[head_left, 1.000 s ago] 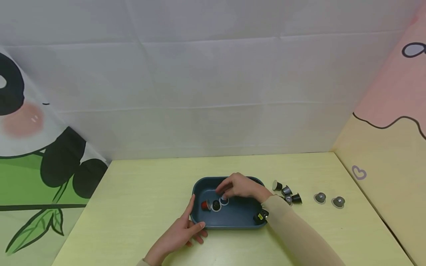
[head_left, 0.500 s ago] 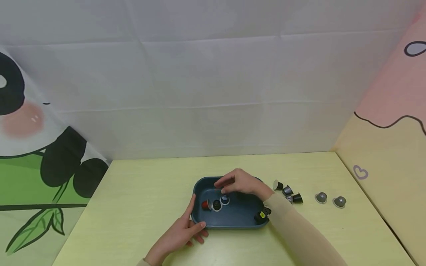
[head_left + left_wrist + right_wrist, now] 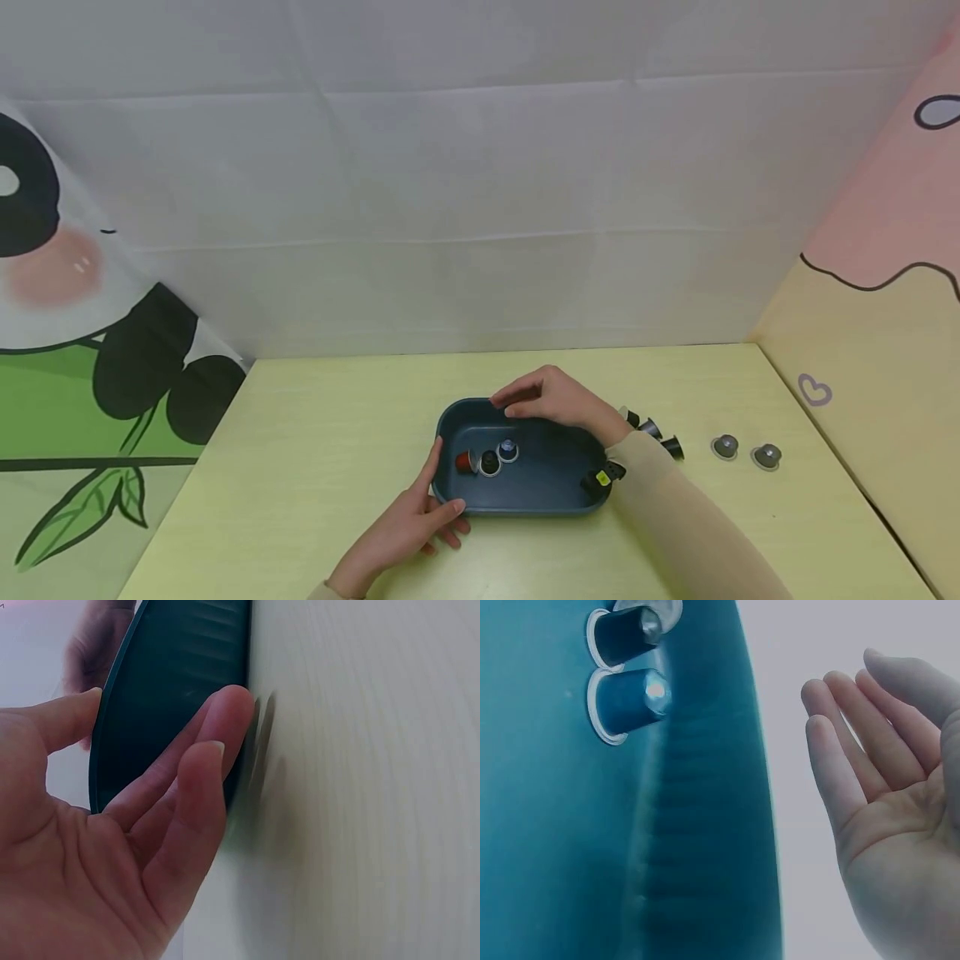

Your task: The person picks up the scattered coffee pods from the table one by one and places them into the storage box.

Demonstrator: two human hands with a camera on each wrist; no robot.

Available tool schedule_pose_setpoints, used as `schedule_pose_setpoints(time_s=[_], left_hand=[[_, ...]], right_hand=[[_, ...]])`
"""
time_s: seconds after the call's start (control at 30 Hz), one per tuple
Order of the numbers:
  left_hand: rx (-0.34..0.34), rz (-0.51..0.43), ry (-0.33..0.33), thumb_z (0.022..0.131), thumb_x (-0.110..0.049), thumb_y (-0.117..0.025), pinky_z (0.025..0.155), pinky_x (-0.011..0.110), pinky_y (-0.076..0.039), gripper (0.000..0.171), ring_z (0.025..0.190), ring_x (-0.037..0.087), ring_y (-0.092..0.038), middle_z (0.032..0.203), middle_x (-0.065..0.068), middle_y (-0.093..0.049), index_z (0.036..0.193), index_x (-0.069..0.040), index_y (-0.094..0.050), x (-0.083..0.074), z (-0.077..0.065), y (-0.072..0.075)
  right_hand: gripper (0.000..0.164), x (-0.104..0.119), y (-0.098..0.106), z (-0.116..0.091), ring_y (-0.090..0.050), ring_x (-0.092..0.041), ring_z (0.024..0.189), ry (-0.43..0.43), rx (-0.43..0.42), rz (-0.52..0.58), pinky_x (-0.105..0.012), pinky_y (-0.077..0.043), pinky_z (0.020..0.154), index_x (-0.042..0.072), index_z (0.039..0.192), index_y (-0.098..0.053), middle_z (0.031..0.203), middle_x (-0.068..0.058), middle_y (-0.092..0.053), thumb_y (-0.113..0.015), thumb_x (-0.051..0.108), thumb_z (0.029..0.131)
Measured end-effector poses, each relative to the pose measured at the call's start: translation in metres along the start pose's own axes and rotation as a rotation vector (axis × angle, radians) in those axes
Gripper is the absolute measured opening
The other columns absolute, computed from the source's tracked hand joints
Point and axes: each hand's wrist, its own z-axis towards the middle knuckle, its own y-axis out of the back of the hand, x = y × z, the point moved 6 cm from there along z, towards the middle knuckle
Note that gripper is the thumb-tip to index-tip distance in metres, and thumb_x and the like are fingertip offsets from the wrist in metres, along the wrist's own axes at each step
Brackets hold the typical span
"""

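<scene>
A dark blue rectangular tray [image 3: 540, 500] lies on the table. My left hand [image 3: 408, 525] rests against its near left corner, the thumb touching the rim and relaxed fingers beside the outer wall. Inside the tray, toward the left, a red coffee capsule [image 3: 465, 462] lies on its side. Beside it are a black coffee capsule [image 3: 490, 463] and a blue coffee capsule [image 3: 507, 451], both rim down. My right hand [image 3: 558, 398] hovers over the tray's far edge. In the right wrist view its fingers are extended and hold nothing.
Several dark and silver capsules [image 3: 651, 429] sit in a cluster right of the tray, partly hidden by my right forearm. Farther right are two grey capsules [image 3: 725, 447]. A white cloth wall [image 3: 480, 292] stands behind the table, and a printed panel [image 3: 862, 358] borders the right side.
My right hand has let go of the blue capsule, leaving it beside the black one, and has moved up and right toward the tray's far edge. My left hand has stayed put.
</scene>
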Motion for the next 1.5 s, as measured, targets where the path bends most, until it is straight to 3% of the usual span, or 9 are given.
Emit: schedule_pose_setpoints(time_s=[0.23,0.47,0.8,0.97,1.13,1.5], left_hand=[[-0.005,0.000,-0.002,0.101,-0.033,-0.060,0.054,0.039,-0.049,0.094,0.074,0.028,-0.072,0.088,0.009,-0.074,0.158,-0.035,0.014,0.001,0.001,0.000],[-0.012,0.007,-0.006,0.101,-0.033,-0.061,0.054,0.038,-0.049,0.094,0.074,0.027,-0.072,0.088,0.009,-0.074,0.158,-0.033,0.014,-0.001,0.001,-0.002],[-0.019,0.001,-0.009,0.101,-0.032,-0.061,0.053,0.038,-0.049,0.095,0.073,0.028,-0.072,0.087,0.009,-0.074,0.159,-0.032,0.014,-0.003,-0.001,-0.003],[-0.017,0.001,-0.013,0.101,-0.032,-0.061,0.053,0.038,-0.049,0.094,0.074,0.029,-0.072,0.088,0.009,-0.074,0.158,-0.033,0.014,-0.001,-0.001,-0.003],[-0.010,-0.004,-0.015,0.101,-0.032,-0.060,0.053,0.037,-0.049,0.094,0.075,0.030,-0.072,0.089,0.010,-0.074,0.158,-0.033,0.015,0.000,-0.001,-0.004],[-0.009,-0.005,-0.011,0.101,-0.032,-0.060,0.054,0.037,-0.049,0.093,0.075,0.028,-0.072,0.089,0.010,-0.074,0.159,-0.034,0.013,0.001,0.000,-0.005]], right_hand=[[0.029,0.006,0.019,-0.013,-0.066,-0.033,0.110,-0.044,-0.067,-0.012,-0.030,-0.053,0.087,0.000,0.122,-0.070,0.118,-0.013,-0.070,-0.069,0.007,0.095],[0.029,0.009,0.042,-0.034,-0.067,-0.020,0.108,-0.103,-0.130,-0.018,-0.029,-0.052,0.089,0.010,0.123,-0.072,0.119,-0.006,-0.071,-0.070,0.018,0.095],[0.032,0.002,0.068,-0.068,-0.067,-0.018,0.109,-0.128,-0.193,-0.045,-0.031,-0.053,0.089,0.009,0.124,-0.071,0.120,-0.008,-0.070,-0.070,0.022,0.095],[0.032,-0.005,0.081,-0.090,-0.064,-0.027,0.115,-0.140,-0.218,-0.060,-0.031,-0.051,0.091,0.008,0.124,-0.071,0.122,-0.008,-0.069,-0.070,0.022,0.095],[0.032,-0.017,0.088,-0.110,-0.062,-0.035,0.117,-0.177,-0.234,-0.060,-0.029,-0.051,0.090,0.009,0.123,-0.071,0.121,-0.007,-0.070,-0.070,0.024,0.095],[0.031,-0.047,0.082,-0.149,-0.069,-0.029,0.105,-0.200,-0.220,-0.094,-0.027,-0.054,0.083,-0.002,0.121,-0.070,0.117,-0.015,-0.070,-0.069,0.015,0.095]])
